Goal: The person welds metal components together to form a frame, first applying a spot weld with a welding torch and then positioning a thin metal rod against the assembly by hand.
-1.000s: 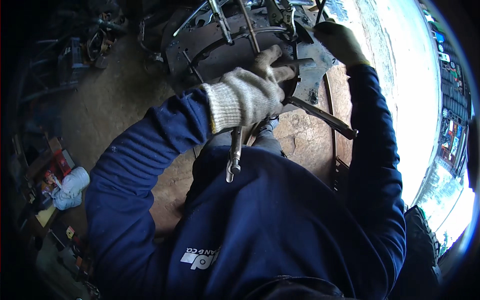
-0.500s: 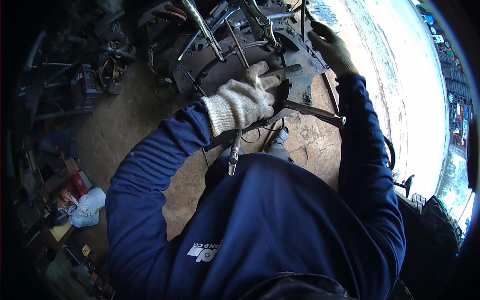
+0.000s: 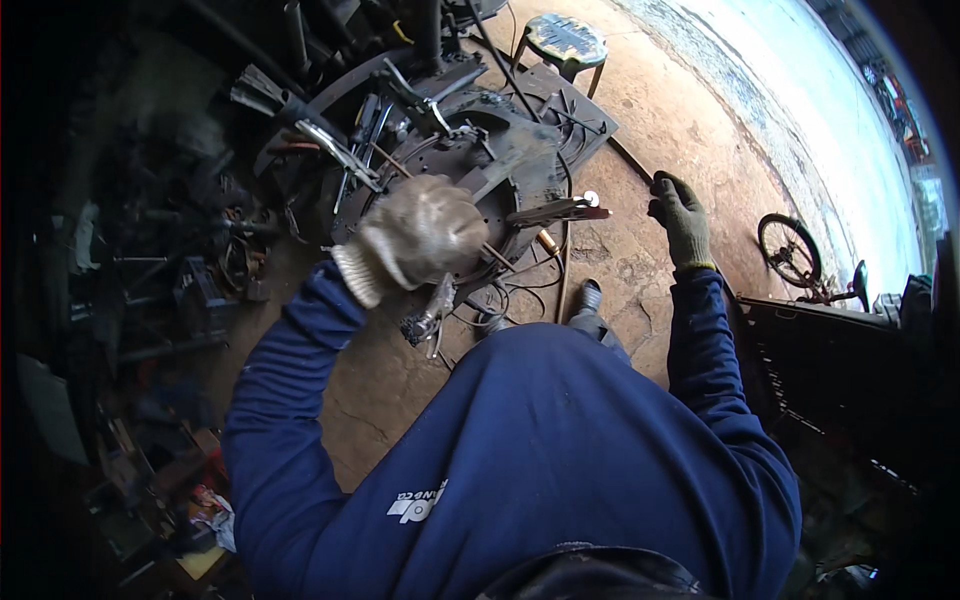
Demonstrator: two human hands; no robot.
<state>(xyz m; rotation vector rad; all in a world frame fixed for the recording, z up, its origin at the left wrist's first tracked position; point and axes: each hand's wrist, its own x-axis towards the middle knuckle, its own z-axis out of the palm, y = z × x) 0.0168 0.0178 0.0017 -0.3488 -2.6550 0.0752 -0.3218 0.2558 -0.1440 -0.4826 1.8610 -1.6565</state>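
My left hand (image 3: 425, 228), in a pale work glove, is over the near left part of a dark round metal plate (image 3: 535, 150). Blur smears its fingers, so their grip is unclear. A flat steel bar (image 3: 490, 178) lies just beyond it. Locking pliers (image 3: 340, 155) stand at its upper left, other locking pliers (image 3: 555, 212) point right from the plate's edge, and metal pliers (image 3: 432, 318) hang below the wrist. My right hand (image 3: 685, 218), gloved too, is out to the right, apart from the plate. Its fingers curl inward; anything in them is hidden.
Beyond the plate stands a worn stool (image 3: 567, 40). Cables (image 3: 505, 300) loop below the near edge, close to my feet. Dark metal clutter (image 3: 215, 285) fills the left side. A bicycle (image 3: 795, 255) is at the right, near a dark panel (image 3: 830, 350).
The view has shifted, bringing the stool and bicycle into sight. My right hand has come back from the plate's far right side. My left hand's spread fingers are now drawn in and blurred.
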